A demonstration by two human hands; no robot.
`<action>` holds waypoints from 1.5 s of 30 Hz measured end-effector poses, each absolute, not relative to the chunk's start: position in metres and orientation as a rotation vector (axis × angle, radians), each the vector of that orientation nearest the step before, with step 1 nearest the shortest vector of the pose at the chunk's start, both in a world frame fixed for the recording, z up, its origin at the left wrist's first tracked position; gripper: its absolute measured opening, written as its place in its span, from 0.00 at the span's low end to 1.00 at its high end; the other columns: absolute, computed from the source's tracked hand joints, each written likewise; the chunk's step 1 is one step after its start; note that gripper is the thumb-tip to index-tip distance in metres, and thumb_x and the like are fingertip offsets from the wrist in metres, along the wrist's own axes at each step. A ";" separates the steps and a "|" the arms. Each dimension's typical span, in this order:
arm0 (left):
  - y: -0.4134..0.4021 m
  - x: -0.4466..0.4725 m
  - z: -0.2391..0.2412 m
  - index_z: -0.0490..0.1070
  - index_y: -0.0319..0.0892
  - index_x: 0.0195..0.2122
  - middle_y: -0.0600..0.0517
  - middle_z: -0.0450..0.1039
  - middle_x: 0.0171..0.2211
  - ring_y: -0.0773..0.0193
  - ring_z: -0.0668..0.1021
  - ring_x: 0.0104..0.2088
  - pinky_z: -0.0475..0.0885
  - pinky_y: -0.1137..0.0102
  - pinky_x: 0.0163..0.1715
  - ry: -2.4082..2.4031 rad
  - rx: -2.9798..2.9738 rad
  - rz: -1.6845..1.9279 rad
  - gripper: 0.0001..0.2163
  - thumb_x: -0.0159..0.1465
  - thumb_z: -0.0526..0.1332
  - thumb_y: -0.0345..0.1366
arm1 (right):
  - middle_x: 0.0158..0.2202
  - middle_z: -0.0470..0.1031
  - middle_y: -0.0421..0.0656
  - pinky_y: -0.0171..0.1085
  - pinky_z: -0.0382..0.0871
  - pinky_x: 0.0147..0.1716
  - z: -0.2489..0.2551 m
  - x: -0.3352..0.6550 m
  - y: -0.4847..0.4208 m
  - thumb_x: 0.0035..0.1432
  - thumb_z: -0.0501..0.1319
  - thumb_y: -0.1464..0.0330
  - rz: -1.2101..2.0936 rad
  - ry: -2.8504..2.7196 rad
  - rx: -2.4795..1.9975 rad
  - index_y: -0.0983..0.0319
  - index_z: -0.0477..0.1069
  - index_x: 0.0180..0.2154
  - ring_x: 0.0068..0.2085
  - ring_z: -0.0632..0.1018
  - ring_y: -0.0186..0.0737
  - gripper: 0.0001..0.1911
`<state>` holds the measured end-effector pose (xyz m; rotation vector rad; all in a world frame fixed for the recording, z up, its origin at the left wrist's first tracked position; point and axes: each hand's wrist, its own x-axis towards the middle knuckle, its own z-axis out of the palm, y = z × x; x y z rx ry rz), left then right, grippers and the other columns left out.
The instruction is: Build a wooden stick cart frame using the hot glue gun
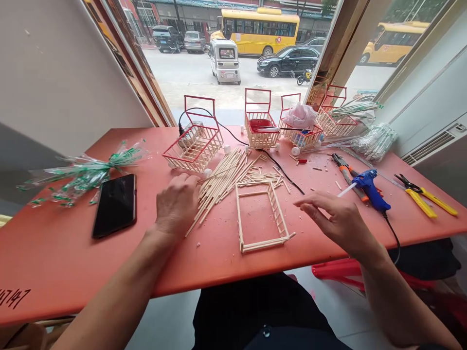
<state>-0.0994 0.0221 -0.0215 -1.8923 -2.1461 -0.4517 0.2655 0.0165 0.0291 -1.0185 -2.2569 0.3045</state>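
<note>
My left hand (178,200) is closed at the left side of a pile of thin wooden sticks (219,187). One wooden stick (222,172) juts rightward from its fingertips; the fingers themselves are partly hidden. Between my hands lies a rectangular frame (264,244) built of sticks, with short slats along its right side. My right hand (330,216) hovers to the right of this frame, fingers stretched out and nothing visible in them. Beyond it rests a blue glue gun (372,192) with a white glue stick in it.
Little stick carts with red rims, one (195,146) at left and another (260,129) at centre, line the back. A phone (115,206) and plastic wrappers (91,172) lie left. Orange-handled pliers (348,175) and yellow-handled pliers (423,197) lie right. A black cable (280,170) crosses the table.
</note>
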 end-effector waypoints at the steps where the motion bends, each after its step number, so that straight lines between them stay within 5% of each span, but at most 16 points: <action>1: 0.020 -0.101 -0.022 0.81 0.44 0.45 0.43 0.82 0.46 0.48 0.81 0.45 0.63 0.64 0.29 -2.168 -1.885 -0.396 0.10 0.72 0.58 0.34 | 0.38 0.86 0.44 0.38 0.75 0.36 0.032 0.259 0.023 0.74 0.61 0.66 0.273 -2.274 -1.015 0.56 0.81 0.43 0.36 0.84 0.41 0.09; 10: 0.020 -0.106 -0.015 0.80 0.42 0.48 0.40 0.81 0.48 0.48 0.83 0.43 0.63 0.66 0.29 -2.365 -1.835 -0.148 0.14 0.75 0.53 0.33 | 0.37 0.86 0.44 0.37 0.71 0.36 0.013 0.226 0.063 0.73 0.60 0.66 0.206 -2.317 -0.973 0.58 0.79 0.40 0.35 0.84 0.41 0.09; 17: 0.024 -0.103 -0.019 0.75 0.44 0.62 0.40 0.80 0.50 0.49 0.82 0.41 0.62 0.66 0.28 -2.316 -1.880 -0.124 0.20 0.74 0.51 0.30 | 0.31 0.85 0.41 0.35 0.71 0.33 0.008 0.234 0.060 0.72 0.62 0.67 0.284 -2.192 -1.039 0.58 0.79 0.37 0.30 0.84 0.38 0.09; 26: 0.026 -0.109 -0.028 0.81 0.44 0.37 0.40 0.77 0.41 0.47 0.77 0.46 0.62 0.64 0.28 -2.064 -1.947 -0.191 0.15 0.71 0.53 0.31 | 0.32 0.85 0.41 0.34 0.70 0.33 0.010 0.230 0.054 0.73 0.61 0.64 0.373 -2.165 -1.051 0.58 0.79 0.37 0.30 0.81 0.37 0.12; 32: 0.022 -0.096 -0.010 0.80 0.45 0.38 0.41 0.80 0.42 0.48 0.73 0.44 0.68 0.60 0.37 -1.804 -1.951 -0.557 0.15 0.75 0.53 0.36 | 0.31 0.84 0.41 0.35 0.69 0.34 0.009 0.234 0.054 0.73 0.61 0.64 0.369 -2.095 -1.074 0.59 0.79 0.36 0.30 0.80 0.37 0.13; 40: 0.036 -0.091 0.018 0.75 0.45 0.29 0.44 0.77 0.31 0.47 0.73 0.41 0.67 0.60 0.40 -1.667 -2.107 -0.357 0.14 0.73 0.56 0.33 | 0.33 0.85 0.42 0.35 0.69 0.35 0.003 0.234 0.057 0.73 0.60 0.64 0.407 -2.089 -1.126 0.60 0.80 0.38 0.33 0.82 0.38 0.12; 45: 0.031 -0.102 0.011 0.78 0.46 0.33 0.46 0.77 0.29 0.48 0.71 0.37 0.65 0.61 0.37 -1.624 -2.152 -0.360 0.14 0.72 0.54 0.32 | 0.33 0.85 0.42 0.35 0.71 0.35 0.004 0.234 0.058 0.73 0.60 0.65 0.424 -2.078 -1.140 0.60 0.80 0.39 0.32 0.82 0.38 0.12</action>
